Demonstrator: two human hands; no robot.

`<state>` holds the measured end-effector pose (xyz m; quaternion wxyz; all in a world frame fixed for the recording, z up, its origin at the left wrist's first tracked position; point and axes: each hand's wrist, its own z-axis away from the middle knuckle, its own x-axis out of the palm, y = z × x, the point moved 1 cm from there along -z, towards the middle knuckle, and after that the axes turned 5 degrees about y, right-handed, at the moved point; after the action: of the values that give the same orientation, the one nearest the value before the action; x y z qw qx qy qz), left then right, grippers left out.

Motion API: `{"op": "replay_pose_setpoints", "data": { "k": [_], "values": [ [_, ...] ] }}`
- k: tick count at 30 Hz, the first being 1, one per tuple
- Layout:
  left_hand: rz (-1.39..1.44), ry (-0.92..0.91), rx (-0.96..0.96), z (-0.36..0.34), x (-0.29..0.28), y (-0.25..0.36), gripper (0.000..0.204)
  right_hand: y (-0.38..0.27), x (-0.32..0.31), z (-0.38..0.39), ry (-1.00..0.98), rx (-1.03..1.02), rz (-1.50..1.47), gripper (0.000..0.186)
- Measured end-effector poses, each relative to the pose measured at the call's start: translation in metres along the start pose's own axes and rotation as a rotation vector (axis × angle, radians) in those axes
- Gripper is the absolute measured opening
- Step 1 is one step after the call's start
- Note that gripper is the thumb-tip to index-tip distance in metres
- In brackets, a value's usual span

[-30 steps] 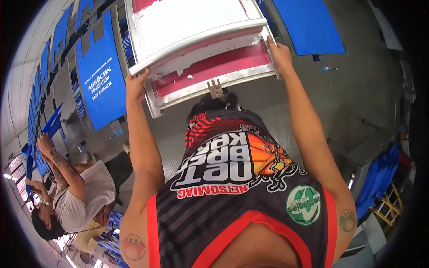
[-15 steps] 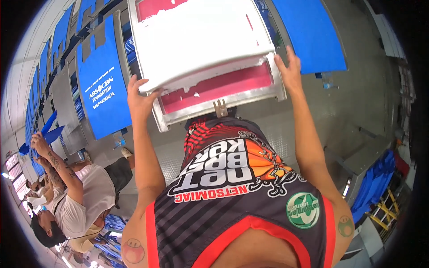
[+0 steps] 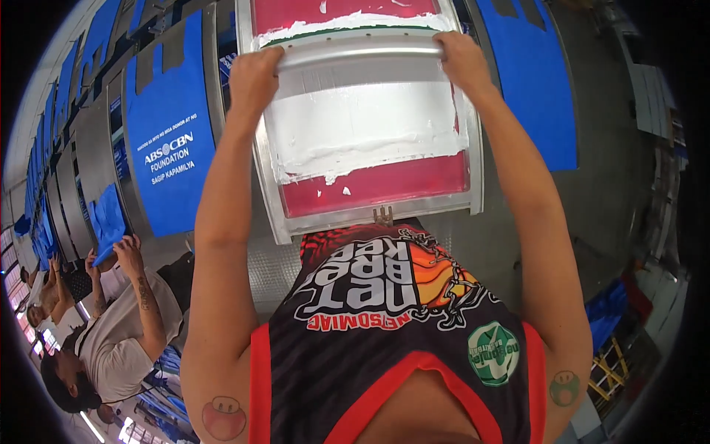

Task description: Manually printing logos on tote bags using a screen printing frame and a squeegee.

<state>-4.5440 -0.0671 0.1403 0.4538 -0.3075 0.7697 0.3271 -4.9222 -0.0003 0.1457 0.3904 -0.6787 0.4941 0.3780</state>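
Observation:
A screen-printing frame (image 3: 474, 177) with a silver metal rim lies in front of me. White ink (image 3: 362, 122) covers the middle of its pink-red mesh (image 3: 377, 190), with ragged ridges at the near and far ends. Across the far part stretches a squeegee (image 3: 359, 55) with a metal bar and a green edge beyond it. My left hand (image 3: 255, 78) is wrapped round its left end. At the other end, my right hand (image 3: 466, 63) grips it, fingers curled over the bar. A metal clip (image 3: 382, 215) sits at the frame's near edge.
Blue printed fabric pieces (image 3: 166, 133) lie on metal boards to the left; another blue piece (image 3: 529, 89) lies to the right. At lower left, a person (image 3: 126, 340) handles blue fabric (image 3: 107, 218). A yellow rack (image 3: 608, 366) stands at lower right.
My hands, open near the frame's close corners before, have moved away from me and closed on the squeegee. The ink layer looks different. The person at left has lowered their arms.

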Motion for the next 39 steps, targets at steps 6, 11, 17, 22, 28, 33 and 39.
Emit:
{"op": "replay_pose_setpoints", "data": {
  "k": [6,11,17,22,28,33,39],
  "values": [
    [0.103,-0.096,-0.070,0.093,-0.051,0.061,0.037,-0.036,-0.058,0.074,-0.218,-0.008,-0.100,0.030],
    [0.194,-0.502,-0.241,0.125,-0.088,0.093,0.033,-0.065,-0.103,0.116,-0.400,0.046,-0.125,0.025],
    [0.057,-0.200,-0.149,0.187,-0.059,0.092,0.038,-0.079,-0.084,0.164,-0.155,0.049,-0.035,0.013],
    [-0.173,0.023,-0.012,0.050,0.000,0.004,0.037,-0.006,-0.005,0.025,-0.311,0.123,0.288,0.020],
    [-0.092,-0.344,-0.145,-0.003,-0.040,0.005,0.026,-0.006,-0.026,-0.009,-0.540,0.125,0.211,0.032],
    [0.098,-0.156,-0.136,0.176,-0.060,0.088,0.034,-0.061,-0.068,0.149,-0.314,0.112,-0.047,0.031],
    [-0.101,0.065,-0.014,0.048,-0.006,0.026,0.011,0.000,-0.010,0.039,-0.305,0.149,0.315,0.035]
  ]
}}
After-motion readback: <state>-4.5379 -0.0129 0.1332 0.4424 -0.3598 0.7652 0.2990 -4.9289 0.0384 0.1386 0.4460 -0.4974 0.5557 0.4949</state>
